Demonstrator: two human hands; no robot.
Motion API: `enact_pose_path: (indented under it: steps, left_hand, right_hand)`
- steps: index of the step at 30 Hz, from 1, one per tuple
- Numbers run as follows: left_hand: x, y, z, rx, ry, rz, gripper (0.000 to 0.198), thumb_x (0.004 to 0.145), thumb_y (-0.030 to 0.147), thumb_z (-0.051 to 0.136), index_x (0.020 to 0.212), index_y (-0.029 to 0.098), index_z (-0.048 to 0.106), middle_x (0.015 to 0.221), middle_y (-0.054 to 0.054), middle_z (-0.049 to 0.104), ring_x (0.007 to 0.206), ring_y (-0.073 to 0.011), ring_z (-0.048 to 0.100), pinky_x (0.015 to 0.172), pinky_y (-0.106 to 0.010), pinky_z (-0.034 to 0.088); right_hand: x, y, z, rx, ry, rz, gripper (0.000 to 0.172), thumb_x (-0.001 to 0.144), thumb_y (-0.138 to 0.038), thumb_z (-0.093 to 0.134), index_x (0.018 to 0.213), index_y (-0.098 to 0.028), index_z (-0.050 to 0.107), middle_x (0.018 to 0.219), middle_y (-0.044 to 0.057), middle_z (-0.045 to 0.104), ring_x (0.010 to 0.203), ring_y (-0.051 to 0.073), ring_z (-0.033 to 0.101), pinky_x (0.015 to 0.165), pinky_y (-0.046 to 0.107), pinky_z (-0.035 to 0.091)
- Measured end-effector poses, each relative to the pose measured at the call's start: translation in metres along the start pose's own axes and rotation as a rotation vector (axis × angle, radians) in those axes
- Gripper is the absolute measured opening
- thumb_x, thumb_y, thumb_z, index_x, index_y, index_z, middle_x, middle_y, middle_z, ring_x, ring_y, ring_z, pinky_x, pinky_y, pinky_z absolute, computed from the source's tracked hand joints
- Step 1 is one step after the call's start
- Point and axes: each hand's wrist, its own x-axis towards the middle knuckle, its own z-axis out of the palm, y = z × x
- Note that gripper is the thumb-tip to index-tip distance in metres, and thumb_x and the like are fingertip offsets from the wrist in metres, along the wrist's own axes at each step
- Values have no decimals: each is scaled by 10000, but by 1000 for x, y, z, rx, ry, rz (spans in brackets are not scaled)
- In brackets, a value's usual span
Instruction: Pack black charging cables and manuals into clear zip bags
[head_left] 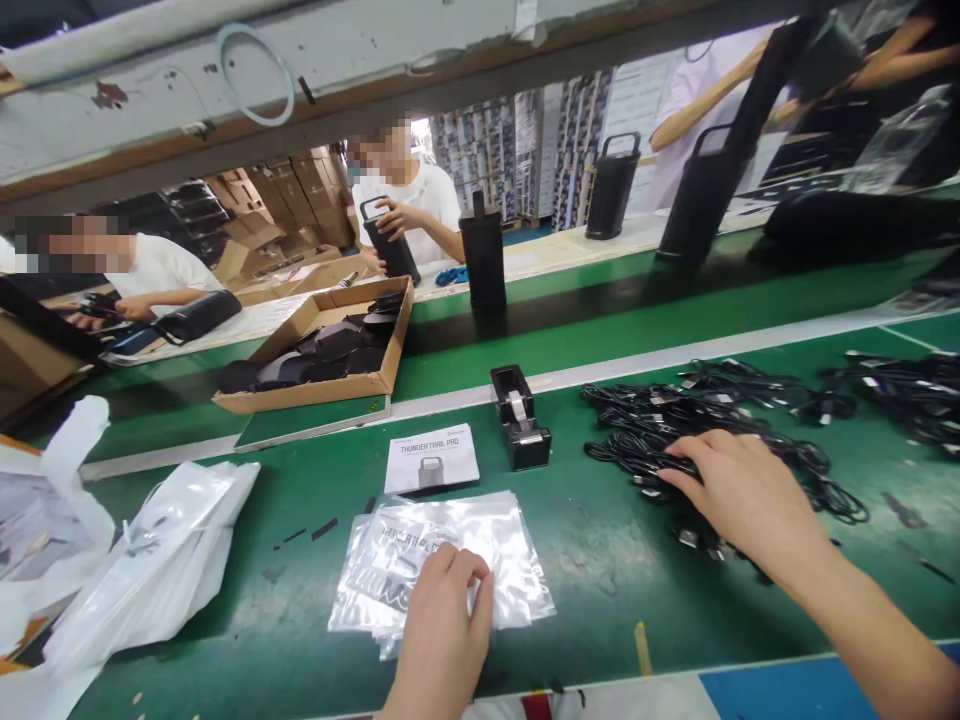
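On the green bench, my left hand (450, 620) rests over a small stack of clear plastic bags (517, 560), its thumb and bent fingers pinching at the top one. A printed sheet or booklet shows through the plastic. To the right, my right hand (739, 490) reaches into a heap of black USB cables (637, 410) with thumb and forefinger closed round a cable. Its other fingers are partly hidden. Behind the bags lies a stack of white printed manuals (433, 455), and beside it stands a black tape dispenser (519, 420).
White plastic bags (161, 550) are piled at the left. A cardboard tray (315, 395) of dark flat pieces sits behind. Black speakers (484, 250) stand along the green belt (570, 310). Several co-workers handle items across it. A shelf beam (375, 60) crosses overhead.
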Motion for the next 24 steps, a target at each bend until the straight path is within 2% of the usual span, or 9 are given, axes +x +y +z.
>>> enact_pose_path:
  steps: [3,6,7,9,11,12,15,18,24]
  left_hand:
    - [2,3,-9,-4,-48,-40,138,795,179,484,702,211,581,688,-21,579,637,-179,564,583,-282,428]
    - [4,6,-18,-38,-101,-94,140,805,181,471,733,203,588,692,-21,600,618,-164,572,575,-269,441]
    - [4,7,-19,-51,-103,-112,140,806,180,468,739,201,589,686,-19,600,611,-161,571,574,-267,443]
    - [4,8,-20,-85,-100,-143,133,806,182,473,745,198,590,675,-14,593,599,-156,565,570,-264,442]
    - [3,8,-19,-142,-94,-171,126,811,197,479,747,196,587,684,-12,587,594,-150,555,571,-264,442]
    - [3,8,-18,-183,-83,-183,125,817,209,479,750,195,583,703,-14,584,604,-148,553,580,-266,447]
    - [1,5,-18,-314,-1,-194,136,839,248,465,766,193,566,782,-25,558,704,-155,561,652,-276,471]
    - [-1,2,-20,-386,51,-177,142,849,271,468,773,196,563,813,-25,530,792,-165,552,728,-289,469]
    - [-4,5,-24,-368,128,-163,137,820,268,512,731,203,593,774,-13,531,686,-156,517,659,-283,440]
  right_hand:
    - [-12,-4,-1,-123,69,-88,241,828,-349,413,742,-210,590,828,162,614,850,369,532,729,445,360]
    - [-27,-28,1,102,112,134,217,825,-405,438,784,-241,574,889,120,634,847,318,556,687,391,380]
    - [-33,-39,4,236,57,219,203,811,-417,465,803,-248,577,878,100,643,810,289,570,664,369,391]
    - [-45,-64,13,549,-159,288,204,787,-432,507,803,-245,587,791,53,649,708,226,581,624,317,413]
    - [-57,-89,25,776,-431,181,236,800,-437,486,749,-228,583,665,11,613,632,186,567,566,272,414]
    - [-61,-100,31,798,-516,121,233,811,-414,479,718,-224,576,633,-1,598,614,176,560,547,259,404]
    - [-66,-122,39,650,-539,-67,219,842,-314,461,671,-220,563,658,-6,599,627,164,555,582,258,383]
    - [-60,-132,35,557,-515,-196,221,859,-255,442,682,-224,570,697,-7,615,645,156,563,599,251,378]
    - [-43,-154,34,421,-474,-225,215,819,-187,472,646,-211,599,679,14,655,638,170,587,580,252,378]
